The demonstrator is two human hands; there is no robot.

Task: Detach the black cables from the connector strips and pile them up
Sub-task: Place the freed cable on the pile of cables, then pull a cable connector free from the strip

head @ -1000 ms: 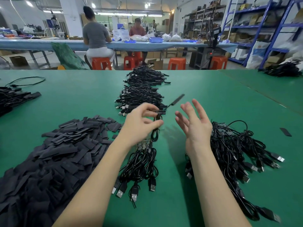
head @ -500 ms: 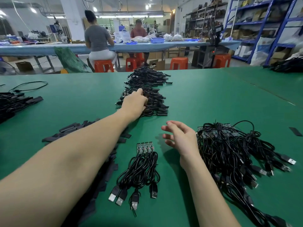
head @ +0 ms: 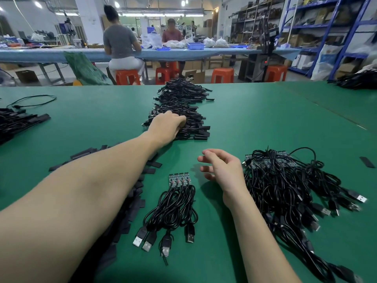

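Left grip (head: 167,127) rests on cable pile (head: 183,111); right grip (head: 221,169) loosely open

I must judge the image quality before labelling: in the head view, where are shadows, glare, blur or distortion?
Head view: soft shadow on the green table under the right hand; ceiling lights glare white; wide-angle lens bends the blue shelving and stretches the near forearms; left hand on the cable pile is reasonably sharp; the far workers look soft.

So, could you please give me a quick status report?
Left hand on far cable pile, grip unclear. Right hand open, empty. Small bundle on its strip. Nothing blocking.
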